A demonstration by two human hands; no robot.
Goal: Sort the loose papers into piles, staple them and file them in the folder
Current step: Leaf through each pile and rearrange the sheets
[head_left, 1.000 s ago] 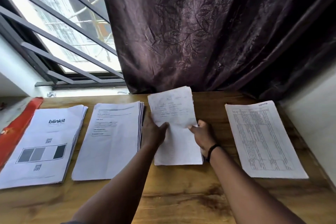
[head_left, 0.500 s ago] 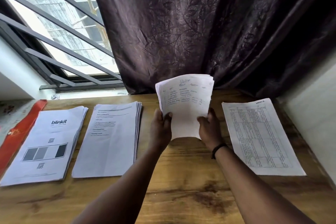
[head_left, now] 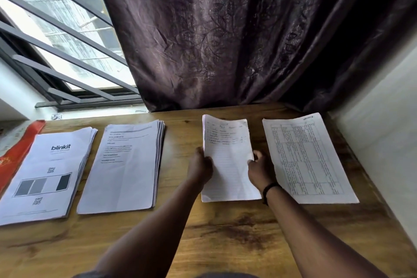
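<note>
Handwritten sheets [head_left: 228, 160], lying third in a row of four piles on the wooden table [head_left: 225, 237], are pinched at both long edges by my left hand [head_left: 200, 168] and right hand [head_left: 259, 169], presumably to square them for stapling. To the left lie the text pile [head_left: 126, 165] and blinkit pile [head_left: 47, 176], to the right the table sheet [head_left: 309, 158]; the red folder [head_left: 18, 151] waits at the far left.

Black band [head_left: 270, 188] on right wrist

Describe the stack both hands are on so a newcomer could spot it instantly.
On the wooden table below the dark curtain, four paper piles lie in a row. It is the third from the left, the handwritten stack, gripped by left hand and right hand; only it is narrow, lined and handwritten.
</note>
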